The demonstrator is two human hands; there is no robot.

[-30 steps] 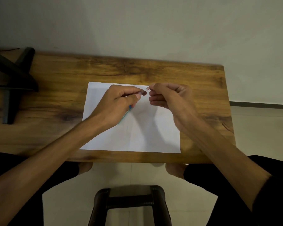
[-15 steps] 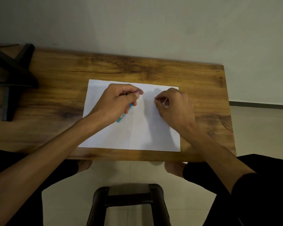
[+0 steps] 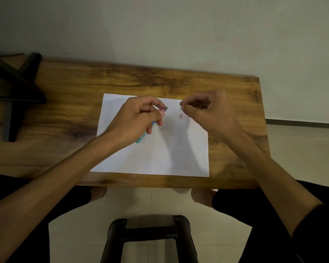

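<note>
A white sheet of paper (image 3: pixel 160 154) lies on the wooden table (image 3: pixel 65 111). My left hand (image 3: pixel 137 118) hovers over the sheet's upper part and grips a teal pen (image 3: pixel 141 138). The pen's lower end sticks out under the palm, and its other end shows at my fingertips. My right hand (image 3: pixel 207 111) is raised over the sheet's top right corner, fingers curled, thumb and forefinger tips pressed together. Nothing visible shows between them. A tiny pinkish piece (image 3: pixel 181 116) lies on the paper between the two hands.
A black stand (image 3: pixel 13 88) sits on the table's left end. The table backs onto a pale wall. A dark stool (image 3: pixel 150 236) is on the tiled floor below the table's front edge, between my knees.
My right hand dropped to the paper, then lifted up and to the right, and the tiny pinkish piece now lies where it touched. My left hand kept the pen and barely moved.
</note>
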